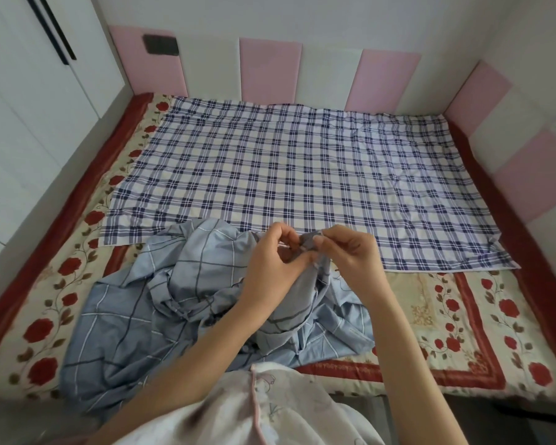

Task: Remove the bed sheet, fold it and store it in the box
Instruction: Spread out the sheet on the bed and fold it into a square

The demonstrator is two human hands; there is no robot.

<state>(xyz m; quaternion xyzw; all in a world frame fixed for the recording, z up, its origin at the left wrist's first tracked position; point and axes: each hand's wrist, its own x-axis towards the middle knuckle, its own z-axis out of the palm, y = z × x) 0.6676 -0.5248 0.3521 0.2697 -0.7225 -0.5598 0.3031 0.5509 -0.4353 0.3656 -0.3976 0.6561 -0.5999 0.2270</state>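
A light blue bed sheet with thin dark and white check lines lies crumpled in a heap on the near part of the bed. Both hands are raised over the heap, close together. My left hand and my right hand each pinch the same small bunch of the sheet's edge between fingertips, lifting it above the pile. A navy and white plaid cloth lies spread flat across the far half of the bed. No box is in view.
Under both cloths is a cream mattress pad with red roses and a dark red border. Pink and white padded panels line the far and right walls. A white wardrobe stands at the left. My pale garment fills the bottom.
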